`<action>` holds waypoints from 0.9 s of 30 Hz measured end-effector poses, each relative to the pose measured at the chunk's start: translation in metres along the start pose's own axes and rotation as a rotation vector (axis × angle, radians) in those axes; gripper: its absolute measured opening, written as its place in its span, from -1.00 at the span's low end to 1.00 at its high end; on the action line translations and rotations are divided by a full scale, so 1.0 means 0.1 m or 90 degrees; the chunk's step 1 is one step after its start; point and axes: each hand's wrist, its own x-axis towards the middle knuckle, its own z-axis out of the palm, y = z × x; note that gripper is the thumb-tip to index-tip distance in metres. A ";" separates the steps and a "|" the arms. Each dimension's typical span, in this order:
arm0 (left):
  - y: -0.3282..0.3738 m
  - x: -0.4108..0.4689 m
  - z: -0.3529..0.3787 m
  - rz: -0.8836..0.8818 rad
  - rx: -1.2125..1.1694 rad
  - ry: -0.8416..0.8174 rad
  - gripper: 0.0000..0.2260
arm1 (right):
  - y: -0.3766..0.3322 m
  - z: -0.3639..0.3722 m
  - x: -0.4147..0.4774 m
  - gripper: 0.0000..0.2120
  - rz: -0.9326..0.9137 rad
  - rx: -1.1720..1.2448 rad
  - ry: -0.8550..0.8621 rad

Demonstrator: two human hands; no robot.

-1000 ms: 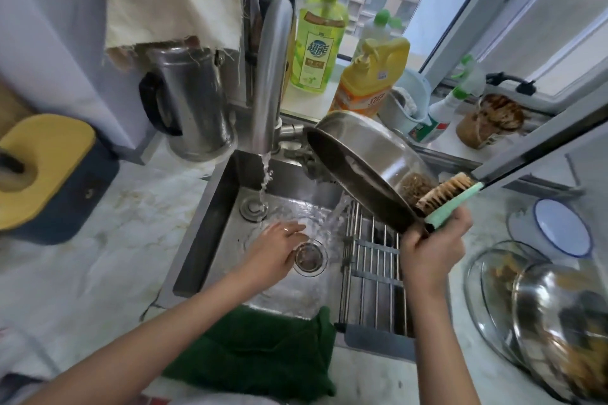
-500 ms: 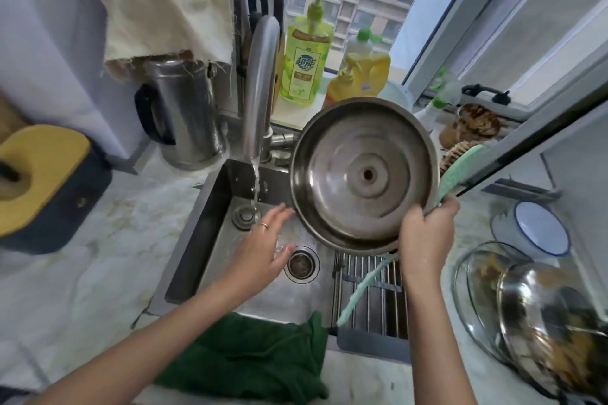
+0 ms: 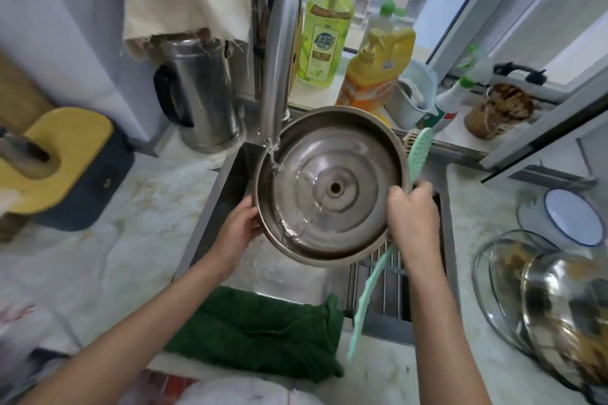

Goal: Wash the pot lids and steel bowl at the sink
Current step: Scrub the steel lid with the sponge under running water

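Observation:
A steel pot lid (image 3: 332, 186) is held over the sink (image 3: 227, 181) with its hollow underside facing up. Water from the faucet (image 3: 279, 62) runs onto its left part. My left hand (image 3: 241, 223) grips the lid's left rim. My right hand (image 3: 413, 217) grips the right rim together with a mint-green brush (image 3: 418, 154), whose bristle head sticks up behind the lid and whose long handle hangs down. On the counter at right lie a glass lid (image 3: 490, 279) and a steel bowl (image 3: 566, 316), both dirty.
A green cloth (image 3: 263, 332) lies over the sink's front edge. A wire rack (image 3: 385, 286) sits in the sink's right half. A steel kettle (image 3: 200, 92) stands left of the faucet, soap bottles (image 3: 325, 39) on the window sill, a white enamel dish (image 3: 572, 217) at right.
My left hand rose from the sink bottom and took hold of the lid's left rim. The lid tipped flatter and moved under the running water.

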 end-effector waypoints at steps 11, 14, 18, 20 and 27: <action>0.04 0.24 0.03 0.037 0.331 0.117 -0.77 | -0.15 -0.01 -0.03 -0.77 -0.091 -0.119 -0.044; 0.22 0.39 -0.03 0.052 0.509 0.123 -0.85 | -0.11 0.01 0.12 -0.75 -0.037 -0.168 -0.123; 0.47 0.50 -0.07 0.039 0.747 0.158 -0.75 | -0.07 0.07 0.31 -0.73 0.035 -0.146 -0.191; 0.45 0.51 -0.05 0.025 0.753 0.121 -0.79 | -0.05 0.14 0.33 -0.77 0.038 -0.135 -0.166; 0.19 0.62 0.00 -0.006 0.662 0.104 -0.83 | -0.08 0.34 0.22 -0.80 -0.031 -0.160 -0.078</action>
